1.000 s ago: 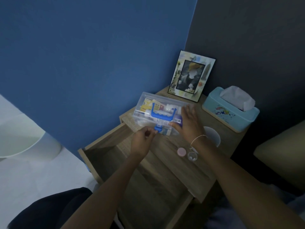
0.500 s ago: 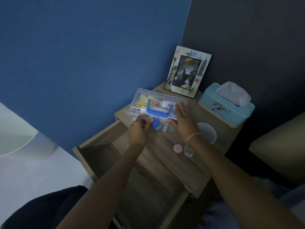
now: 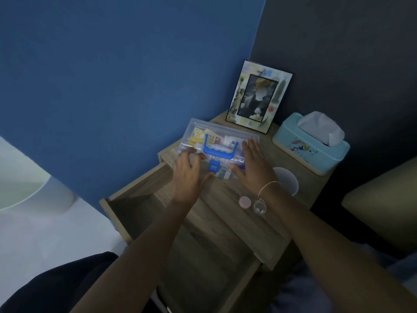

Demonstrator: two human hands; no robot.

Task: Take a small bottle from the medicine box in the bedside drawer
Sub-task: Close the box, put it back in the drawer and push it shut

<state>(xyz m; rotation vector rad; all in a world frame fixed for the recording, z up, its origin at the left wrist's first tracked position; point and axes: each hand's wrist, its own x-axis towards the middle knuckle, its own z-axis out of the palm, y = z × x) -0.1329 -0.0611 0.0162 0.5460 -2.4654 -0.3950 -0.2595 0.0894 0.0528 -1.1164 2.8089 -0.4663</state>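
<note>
Head view: we are looking down at the clear medicine box lying flat on the bedside table, its long axis running left to right, its blue latch facing us above the open drawer. Our left hand and right hand are resting on the lid, fingers spread apart. Labels inside are too blurred to read. A small open bottle is standing near our right wrist.

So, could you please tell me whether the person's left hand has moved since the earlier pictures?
Yes. The left hand has shifted off the blue latch leftward along the clear plastic medicine box, fingers now spread on its lid.
</note>
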